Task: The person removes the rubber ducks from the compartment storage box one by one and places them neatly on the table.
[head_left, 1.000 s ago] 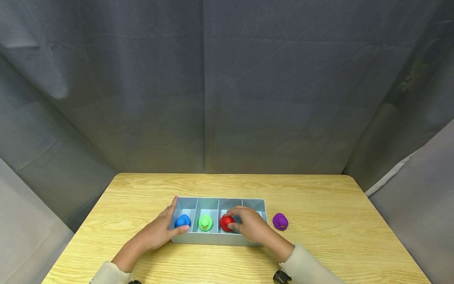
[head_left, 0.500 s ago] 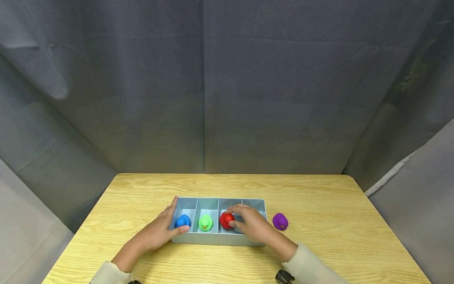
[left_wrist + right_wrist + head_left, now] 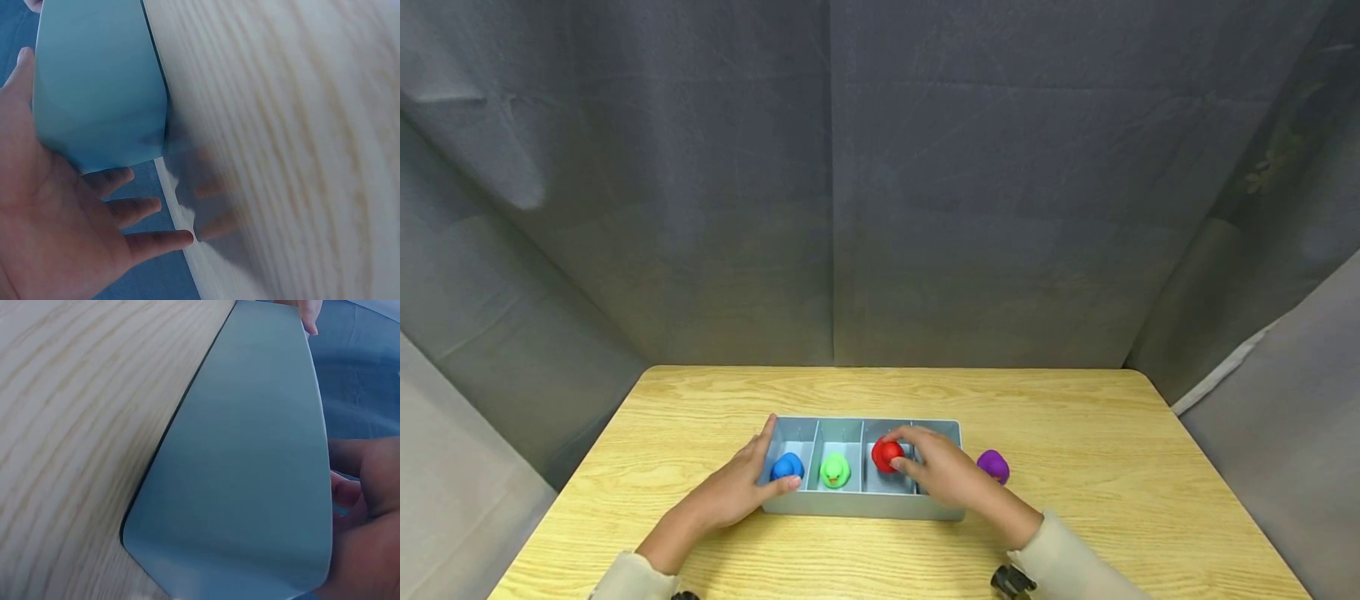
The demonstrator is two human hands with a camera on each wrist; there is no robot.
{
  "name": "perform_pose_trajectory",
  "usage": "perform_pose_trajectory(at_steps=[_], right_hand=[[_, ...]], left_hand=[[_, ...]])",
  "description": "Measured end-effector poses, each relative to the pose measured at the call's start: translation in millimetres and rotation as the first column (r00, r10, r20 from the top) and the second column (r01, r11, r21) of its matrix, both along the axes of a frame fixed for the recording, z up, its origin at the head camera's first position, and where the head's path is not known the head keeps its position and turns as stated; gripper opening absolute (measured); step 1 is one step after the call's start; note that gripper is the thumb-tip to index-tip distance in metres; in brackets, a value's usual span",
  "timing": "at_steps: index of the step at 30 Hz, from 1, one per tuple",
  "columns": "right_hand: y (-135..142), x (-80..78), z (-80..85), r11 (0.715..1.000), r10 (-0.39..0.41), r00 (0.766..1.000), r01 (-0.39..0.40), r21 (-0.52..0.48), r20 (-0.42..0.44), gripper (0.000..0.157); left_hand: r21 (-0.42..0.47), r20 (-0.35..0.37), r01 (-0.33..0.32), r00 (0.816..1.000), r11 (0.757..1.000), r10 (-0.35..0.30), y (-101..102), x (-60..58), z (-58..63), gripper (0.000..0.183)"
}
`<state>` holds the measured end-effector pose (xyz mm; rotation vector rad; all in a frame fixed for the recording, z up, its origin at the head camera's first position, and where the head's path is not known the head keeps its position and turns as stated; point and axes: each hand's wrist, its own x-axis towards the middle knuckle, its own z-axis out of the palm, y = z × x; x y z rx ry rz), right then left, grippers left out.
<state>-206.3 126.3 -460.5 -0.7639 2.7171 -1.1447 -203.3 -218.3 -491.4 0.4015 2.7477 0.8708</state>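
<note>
A grey-blue box [image 3: 857, 504] with several compartments in a row sits on the table. My left hand [image 3: 737, 487] rests against its left end, thumb over the near rim; in the left wrist view the other fingers stretch straight past the corner. Thumb and fingers of my right hand [image 3: 946, 471] pinch a red rubber duck [image 3: 885, 452] at the third compartment from the left. A blue duck [image 3: 785, 467] lies in the leftmost compartment, partly behind my left thumb, and a green duck [image 3: 835, 472] in the second. In the right wrist view the box wall [image 3: 237, 450] hides the duck.
On the wooden table [image 3: 1075, 417], just right of the box, lies a purple duck [image 3: 995, 463], its lower part overlapped by my right wrist. Grey curtains [image 3: 970, 208] hang behind the table and at both sides.
My right hand has moved slightly right and away from me, with the red duck shifting the same way from the compartment's near left part. My left hand has stayed put.
</note>
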Motion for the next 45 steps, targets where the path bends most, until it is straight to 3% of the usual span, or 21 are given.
perform_pose_trajectory(at_steps=[10, 20, 36, 40, 45], right_hand=[[9, -0.8, 7.6, 0.998, 0.023, 0.998, -0.019, -0.058, 0.061, 0.026], [15, 1.2, 10.1, 0.997, 0.039, 0.999, -0.037, -0.067, 0.024, 0.026], [24, 4.1, 10.1, 0.992, -0.025, 0.998, 0.031, -0.125, 0.051, 0.03], [29, 1.4, 8.3, 0.983, -0.065, 0.99, 0.085, -0.161, 0.125, 0.03], [34, -3.3, 7.1, 0.961, -0.096, 0.957, 0.161, -0.225, 0.273, 0.032]], left_hand=[[-0.004, 0.006, -0.003, 1.0, 1.0, 0.003, 0, 0.2, -0.2, 0.109], [0.003, 0.007, -0.003, 1.0, 1.0, 0.003, 0, 0.7, -0.1, 0.108], [0.004, -0.001, 0.005, 1.0, 1.0, -0.005, 0, 0.3, -0.9, 0.109], [0.003, -0.002, 0.004, 1.0, 1.0, -0.004, 1, 0.3, -0.5, 0.109], [0.004, -0.003, 0.003, 1.0, 1.0, -0.003, 1, 0.6, -0.1, 0.109]])
